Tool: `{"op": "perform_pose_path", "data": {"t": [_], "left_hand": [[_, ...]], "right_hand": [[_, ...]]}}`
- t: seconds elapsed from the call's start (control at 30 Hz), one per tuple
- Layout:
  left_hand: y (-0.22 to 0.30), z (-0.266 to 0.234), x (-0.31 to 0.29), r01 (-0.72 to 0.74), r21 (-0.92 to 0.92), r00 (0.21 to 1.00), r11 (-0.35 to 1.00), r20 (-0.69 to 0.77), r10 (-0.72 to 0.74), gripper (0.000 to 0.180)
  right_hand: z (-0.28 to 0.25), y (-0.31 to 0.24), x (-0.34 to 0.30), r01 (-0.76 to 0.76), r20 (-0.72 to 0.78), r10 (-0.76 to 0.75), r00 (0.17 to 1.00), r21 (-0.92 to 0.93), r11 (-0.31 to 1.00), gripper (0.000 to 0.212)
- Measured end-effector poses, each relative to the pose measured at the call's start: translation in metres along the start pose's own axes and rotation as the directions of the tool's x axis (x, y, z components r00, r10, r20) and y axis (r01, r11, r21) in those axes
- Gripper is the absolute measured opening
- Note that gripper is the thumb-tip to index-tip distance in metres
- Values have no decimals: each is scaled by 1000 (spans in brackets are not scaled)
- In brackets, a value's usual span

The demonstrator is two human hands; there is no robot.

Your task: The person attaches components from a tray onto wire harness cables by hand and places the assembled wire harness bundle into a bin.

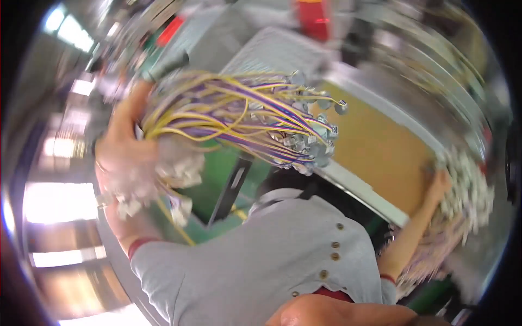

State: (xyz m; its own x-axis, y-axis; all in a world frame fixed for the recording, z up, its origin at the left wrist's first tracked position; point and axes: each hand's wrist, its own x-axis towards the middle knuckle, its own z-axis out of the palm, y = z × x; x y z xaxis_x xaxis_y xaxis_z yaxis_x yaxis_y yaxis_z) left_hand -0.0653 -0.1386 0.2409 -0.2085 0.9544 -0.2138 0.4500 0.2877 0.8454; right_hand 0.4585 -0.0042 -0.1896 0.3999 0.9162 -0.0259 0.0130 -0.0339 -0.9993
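I log the left hand [125,144] gripping the wire bundle [234,119], best supported near its loose ends; whether the right hand [438,186] grips, I cannot tell.

A tan-topped bench [375,141] with a pale rim [361,195] spreads around three o'clock, a heap of whitish connectors [467,187] at its outer end, on it or beside it, too blurred to tell, while green floor [215,182] bearing a yellow stripe [175,223] shows toward eight o'clock.
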Motion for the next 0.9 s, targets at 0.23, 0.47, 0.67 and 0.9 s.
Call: {"op": "perform_pose_path", "data": {"t": [0.23, 0.47, 0.67, 0.9], "left_hand": [[-78, -88, -89, 182, 168, 948, 969, -291, -128, 78], [-302, -135, -112, 547, 751, 827, 370, -417, -378, 75], [-390, -152, -124, 657, 699, 702, 282, -431, -567, 54], [-465, -94, -60, 566, 721, 748, 400, -245, -617, 42]], "right_hand": [[26, -63, -8, 166, 113, -124, 986, -566, 807, 30], [31, -50, 12, 166, 158, -91, 983, -569, 805, 34], [24, -46, 21, 137, 165, -52, 985, -559, 818, 34], [57, -75, -9, 128, 78, -102, 992, -680, 722, 36]]}}
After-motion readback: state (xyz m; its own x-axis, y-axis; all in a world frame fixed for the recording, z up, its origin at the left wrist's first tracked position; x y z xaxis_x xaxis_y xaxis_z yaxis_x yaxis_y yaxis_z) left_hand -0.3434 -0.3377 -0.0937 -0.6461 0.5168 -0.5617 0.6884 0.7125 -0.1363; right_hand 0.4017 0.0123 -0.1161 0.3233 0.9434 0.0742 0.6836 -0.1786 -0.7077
